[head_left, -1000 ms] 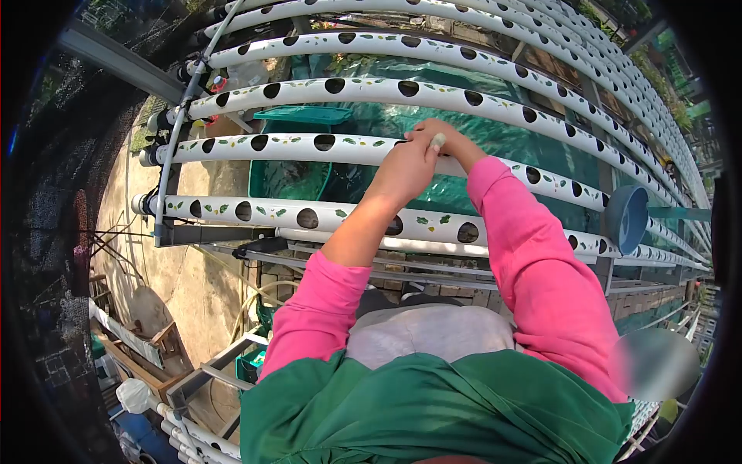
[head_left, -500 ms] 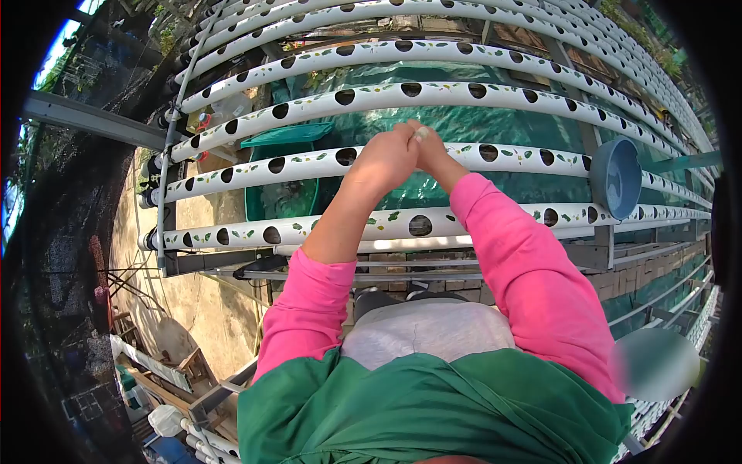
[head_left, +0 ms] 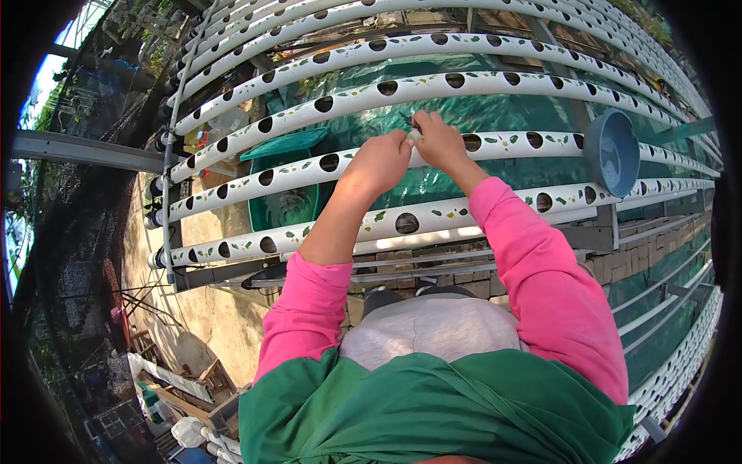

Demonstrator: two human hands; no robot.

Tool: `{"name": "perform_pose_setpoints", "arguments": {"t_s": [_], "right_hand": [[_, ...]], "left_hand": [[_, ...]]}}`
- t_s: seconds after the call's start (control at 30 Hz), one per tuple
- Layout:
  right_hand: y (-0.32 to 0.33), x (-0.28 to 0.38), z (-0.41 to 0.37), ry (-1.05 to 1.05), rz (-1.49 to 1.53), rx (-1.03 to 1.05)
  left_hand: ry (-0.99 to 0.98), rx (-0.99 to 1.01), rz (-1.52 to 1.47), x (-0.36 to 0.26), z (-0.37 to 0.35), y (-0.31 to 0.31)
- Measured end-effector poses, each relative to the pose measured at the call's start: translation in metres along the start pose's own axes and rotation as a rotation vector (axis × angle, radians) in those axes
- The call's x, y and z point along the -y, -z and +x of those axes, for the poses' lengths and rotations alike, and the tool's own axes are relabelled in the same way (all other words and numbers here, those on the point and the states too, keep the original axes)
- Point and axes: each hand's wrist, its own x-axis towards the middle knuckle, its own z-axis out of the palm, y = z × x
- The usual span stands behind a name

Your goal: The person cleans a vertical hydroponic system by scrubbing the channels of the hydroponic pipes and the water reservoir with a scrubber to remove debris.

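My left hand [head_left: 379,164] and my right hand [head_left: 442,145] meet over a white pipe [head_left: 303,172] dotted with dark round holes and small leaves. Between their fingertips is a small pale, whitish object [head_left: 415,137], too small to identify. The fingers of both hands are curled and pinched around it. Beneath the hands and between the pipes shows green sheeting [head_left: 363,116].
A blue-grey basin [head_left: 612,153] rests on the pipes at the right. A green tub [head_left: 282,207] stands below the pipes at the left. More holed pipes [head_left: 433,85] run across in rows. A metal beam [head_left: 89,151] juts in from the left.
The two hands have parted slightly, so the pale object shows more between them. The view has tilted a little, shifting the pipes.
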Motion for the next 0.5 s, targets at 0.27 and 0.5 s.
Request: {"name": "perform_pose_setpoints", "arguments": {"t_s": [0.27, 0.5], "right_hand": [[0.028, -0.026, -0.048, 0.326, 0.005, 0.021], [-0.006, -0.01, -0.047, 0.225, -0.084, -0.254]], "left_hand": [[-0.029, -0.016, -0.027, -0.005, 0.004, -0.009], [-0.093, -0.014, -0.025, -0.015, 0.012, -0.02]]}}
